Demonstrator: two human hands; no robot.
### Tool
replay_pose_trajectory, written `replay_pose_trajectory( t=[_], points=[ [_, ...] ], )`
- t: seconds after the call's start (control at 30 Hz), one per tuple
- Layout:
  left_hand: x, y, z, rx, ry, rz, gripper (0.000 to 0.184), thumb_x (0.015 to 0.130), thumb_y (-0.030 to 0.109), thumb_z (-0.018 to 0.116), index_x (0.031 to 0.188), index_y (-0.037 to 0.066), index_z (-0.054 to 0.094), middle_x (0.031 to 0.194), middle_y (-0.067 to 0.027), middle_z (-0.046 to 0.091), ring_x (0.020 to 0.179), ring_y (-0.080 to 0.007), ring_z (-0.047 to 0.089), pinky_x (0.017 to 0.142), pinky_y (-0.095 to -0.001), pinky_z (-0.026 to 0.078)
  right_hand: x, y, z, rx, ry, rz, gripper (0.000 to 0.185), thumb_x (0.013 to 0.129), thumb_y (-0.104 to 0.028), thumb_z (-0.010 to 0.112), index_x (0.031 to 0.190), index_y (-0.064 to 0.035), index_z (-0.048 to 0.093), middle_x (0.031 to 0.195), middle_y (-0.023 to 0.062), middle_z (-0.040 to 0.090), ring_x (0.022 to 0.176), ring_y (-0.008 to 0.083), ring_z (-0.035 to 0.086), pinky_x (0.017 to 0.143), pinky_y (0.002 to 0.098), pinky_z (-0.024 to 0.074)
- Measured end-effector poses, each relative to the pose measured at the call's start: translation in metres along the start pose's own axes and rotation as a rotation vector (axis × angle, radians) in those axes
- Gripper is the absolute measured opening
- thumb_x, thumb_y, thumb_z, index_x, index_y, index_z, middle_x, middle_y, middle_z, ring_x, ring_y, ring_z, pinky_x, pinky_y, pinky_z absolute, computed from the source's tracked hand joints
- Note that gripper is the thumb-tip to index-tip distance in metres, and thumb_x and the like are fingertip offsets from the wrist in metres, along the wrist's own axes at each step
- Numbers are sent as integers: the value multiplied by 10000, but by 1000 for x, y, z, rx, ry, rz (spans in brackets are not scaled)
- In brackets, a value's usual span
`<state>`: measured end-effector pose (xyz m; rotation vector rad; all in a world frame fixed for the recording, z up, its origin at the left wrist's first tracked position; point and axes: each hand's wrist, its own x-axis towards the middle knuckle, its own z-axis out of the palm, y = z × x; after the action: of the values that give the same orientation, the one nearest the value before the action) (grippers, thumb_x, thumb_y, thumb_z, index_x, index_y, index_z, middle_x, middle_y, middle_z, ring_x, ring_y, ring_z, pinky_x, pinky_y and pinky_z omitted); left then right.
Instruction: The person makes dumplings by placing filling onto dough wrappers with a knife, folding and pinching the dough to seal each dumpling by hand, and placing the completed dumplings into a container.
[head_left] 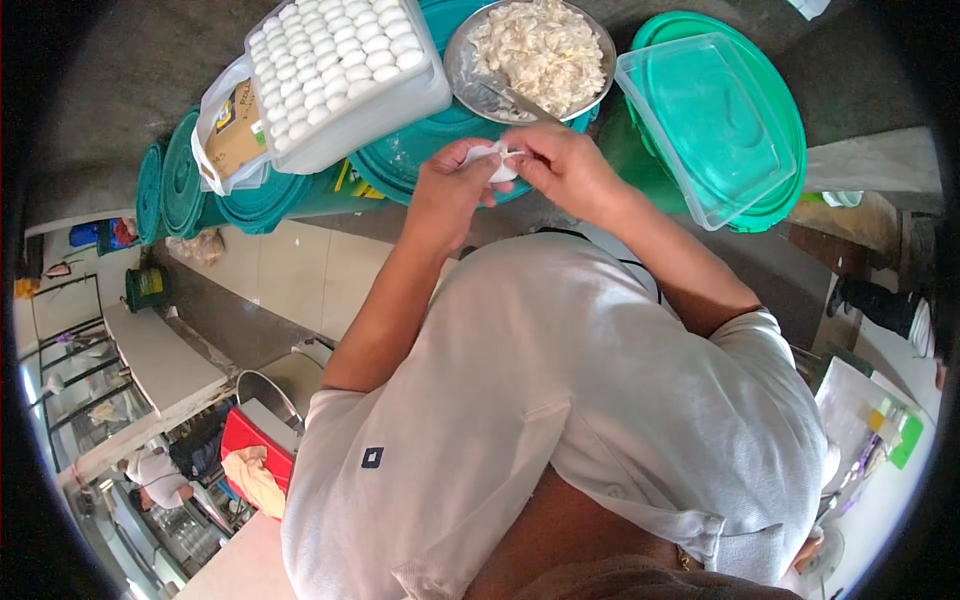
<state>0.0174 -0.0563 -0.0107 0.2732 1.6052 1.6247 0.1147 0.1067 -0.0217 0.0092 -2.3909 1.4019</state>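
Observation:
My left hand (455,188) cups a small white dough bun (503,173) from the left and below. The fingers of my right hand (565,165) pinch the top edge of the same bun. Just beyond my hands is a metal bowl (462,82) of pale, shredded filling (540,50), with a flat metal spreader (528,103) lying in it. To its left stands a plastic container (437,95) packed with rows of smooth white dough balls (335,60). The bun's underside is hidden by my left fingers.
Green lidded drums (400,165) support the bowl and container. A clear plastic lid (710,130) lies on another green drum lid (770,70) at right. A plastic bag (222,130) holding a brown package sits left. Behind are a red cooler (262,440) and another person (160,478).

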Motion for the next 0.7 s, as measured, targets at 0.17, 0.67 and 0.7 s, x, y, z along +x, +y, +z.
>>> replay_pose_trajectory(
  t=[0.17, 0.67, 0.7],
  points=[
    [-4, 0, 0, -2, -18, 31, 212, 937, 116, 612, 1108, -10, 601, 973, -97, 687, 755, -165, 670, 594, -256, 472, 1, 5, 4, 189, 6, 95, 134, 863, -94, 636, 950, 6, 653, 808, 152, 643, 730, 260, 634, 668, 359, 493],
    [-20, 7, 5, 146, 44, 33, 186, 921, 118, 626, 1054, -11, 638, 961, -79, 694, 772, -124, 674, 591, -233, 486, -2, -5, 3, 58, -51, 83, 134, 857, -54, 636, 983, -10, 645, 834, 128, 632, 761, 265, 619, 685, 363, 492],
    [-20, 5, 4, 146, 44, 32, 186, 921, 118, 626, 1054, -11, 638, 961, -79, 694, 772, -124, 674, 591, -233, 486, -2, -2, 5, 44, -57, 54, 126, 852, -50, 636, 972, -11, 646, 836, 133, 634, 770, 281, 623, 687, 370, 493]
  ],
)
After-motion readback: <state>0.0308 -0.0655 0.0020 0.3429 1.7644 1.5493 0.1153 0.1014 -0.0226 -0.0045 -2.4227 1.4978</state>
